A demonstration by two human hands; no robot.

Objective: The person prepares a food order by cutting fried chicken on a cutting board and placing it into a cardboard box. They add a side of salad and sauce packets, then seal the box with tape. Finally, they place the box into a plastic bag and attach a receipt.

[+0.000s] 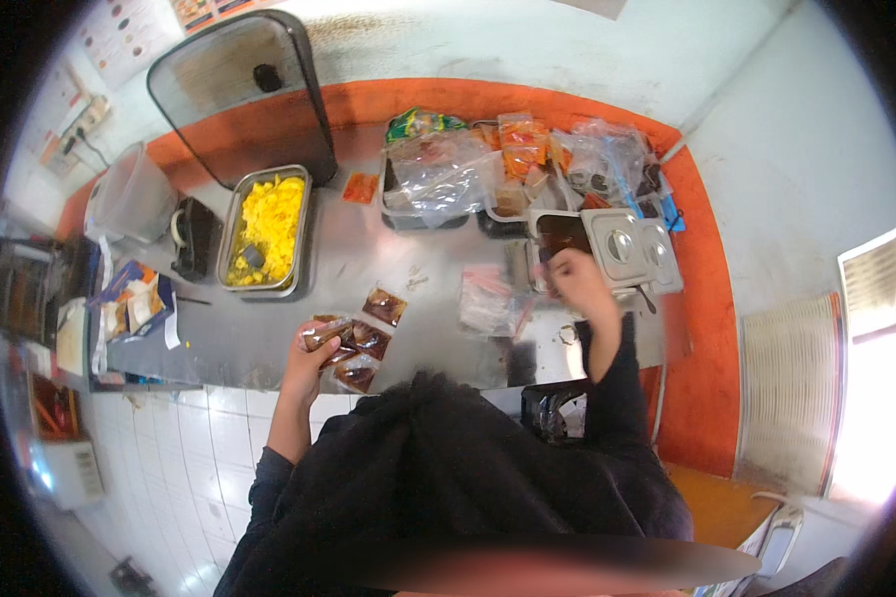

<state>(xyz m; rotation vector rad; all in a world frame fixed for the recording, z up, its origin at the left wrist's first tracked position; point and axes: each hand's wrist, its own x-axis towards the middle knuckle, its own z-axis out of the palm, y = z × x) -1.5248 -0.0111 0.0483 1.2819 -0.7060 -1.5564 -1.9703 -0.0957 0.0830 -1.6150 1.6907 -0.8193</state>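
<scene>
My left hand (313,351) is closed around small clear plastic packets of dark brown sauce (328,333) above the near edge of the steel table. Similar sauce packets (384,307) lie just right of it. My right hand (576,280), blurred, is at the near edge of an uncovered steel container of dark contents (564,231); whether its fingers hold anything cannot be made out. A stack of small clear plastic bags (487,300) lies to the left of that hand. Beside the uncovered container are steel lids with handles (617,248).
A steel tray of yellow food (270,224) stands at the left, with a black tape dispenser (193,237) beside it. Bins heaped with plastic bags (444,175) and orange packets (523,145) line the back. One orange-red packet (360,188) lies on the table (411,261).
</scene>
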